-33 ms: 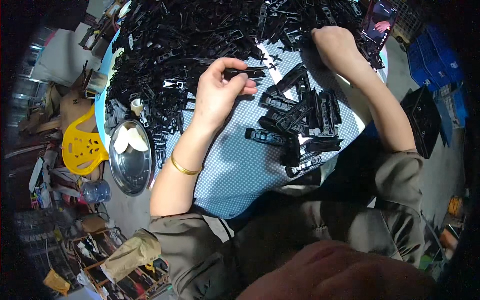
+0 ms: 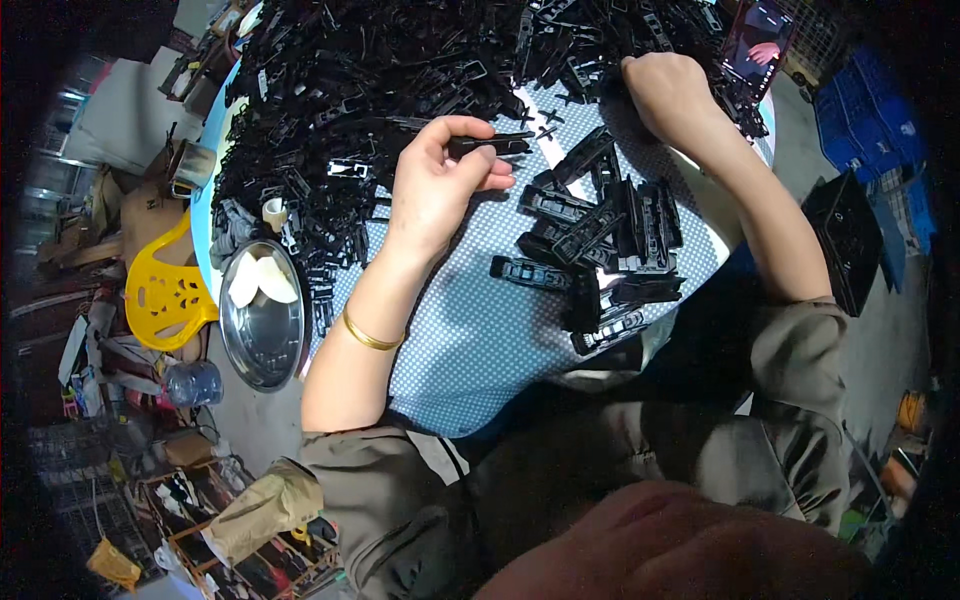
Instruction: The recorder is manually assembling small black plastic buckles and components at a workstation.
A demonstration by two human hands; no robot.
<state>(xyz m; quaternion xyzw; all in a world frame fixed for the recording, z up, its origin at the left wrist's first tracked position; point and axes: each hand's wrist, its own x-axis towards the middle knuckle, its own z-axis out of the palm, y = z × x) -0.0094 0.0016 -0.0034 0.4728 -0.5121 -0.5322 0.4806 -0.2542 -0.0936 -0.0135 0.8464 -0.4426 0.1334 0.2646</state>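
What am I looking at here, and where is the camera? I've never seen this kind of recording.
The camera sits on a person's head and looks down through a fisheye lens, so edges bend. No machine: two bare hands work at a table under a blue dotted cloth. The left hand, with a gold bangle on its wrist, pinches a slim black plastic part. The right hand reaches into a large heap of black plastic parts. A smaller group of similar pieces lies between the arms. A round metal tray sits left.
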